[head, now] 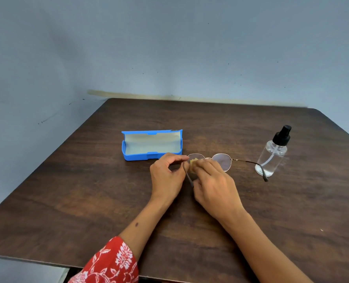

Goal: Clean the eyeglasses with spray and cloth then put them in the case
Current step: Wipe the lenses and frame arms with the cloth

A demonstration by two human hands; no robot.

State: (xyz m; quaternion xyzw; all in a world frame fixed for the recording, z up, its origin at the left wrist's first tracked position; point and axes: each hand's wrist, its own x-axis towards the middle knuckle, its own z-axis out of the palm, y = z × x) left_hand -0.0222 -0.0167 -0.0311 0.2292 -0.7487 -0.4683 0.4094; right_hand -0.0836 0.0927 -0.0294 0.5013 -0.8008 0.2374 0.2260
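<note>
Thin gold-rimmed eyeglasses [222,161] are held just above the dark wooden table [88,190], arms unfolded. My left hand [166,176] pinches the frame at its left hinge, the left arm hanging down between my hands. My right hand [214,184] presses a small yellowish cloth [194,162] against the left lens, which it mostly hides. The right lens and right arm stick out toward a clear spray bottle [272,156] with a black pump top. The blue case [151,145] lies open behind my left hand, its pale lining bare.
The table's back edge meets a grey-blue wall [169,48]. Its left edge runs diagonally, with floor beyond. A red patterned sleeve [112,262] covers my left forearm near the front edge.
</note>
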